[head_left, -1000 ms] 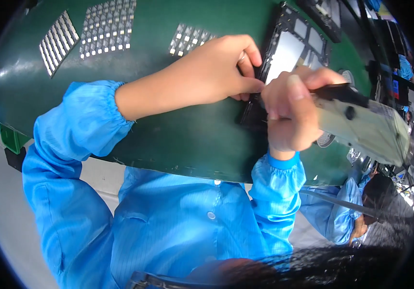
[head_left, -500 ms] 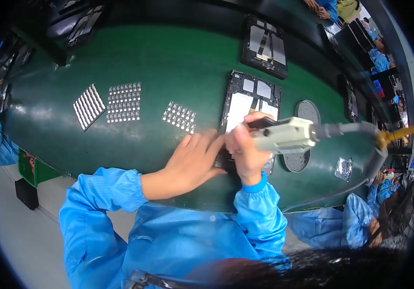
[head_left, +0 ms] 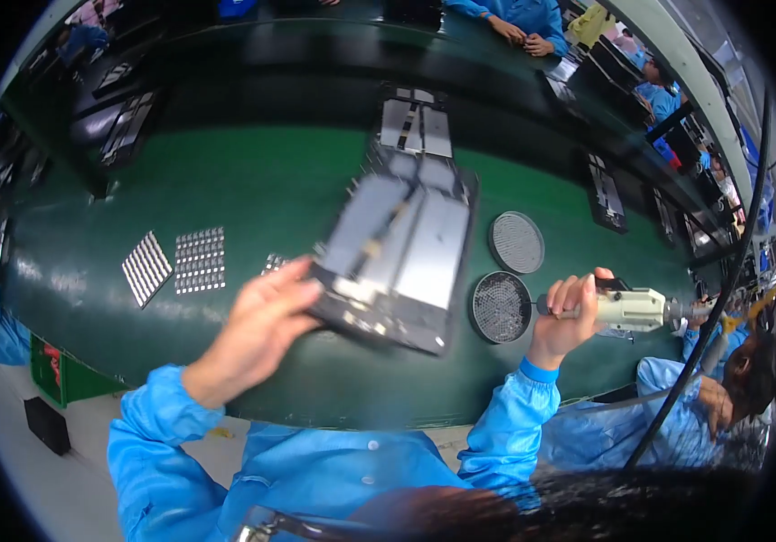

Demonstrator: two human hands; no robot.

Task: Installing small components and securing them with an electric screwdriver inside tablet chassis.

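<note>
Gripped at its lower left corner by my left hand, an opened tablet is lifted and tilted above the table, blurred by motion. Its silvery inner panels and a dark ribbon strip face up. My right hand is closed around a pale electric screwdriver lying nearly level, its tip pointing left at a round dark tray of small parts. A second round tray sits just beyond. Farther back, another opened tablet is partly covered by the lifted one.
Two sheets of small parts, a slanted sheet and a straight sheet, lie at left on the green table. A third sheet is mostly hidden by my left hand. A co-worker's hands rest at the far side; another person sits at right.
My left hand has taken hold of the tablet and raised it off the table. My right hand has moved right with the screwdriver, away from the tablet. The head view has shifted.
</note>
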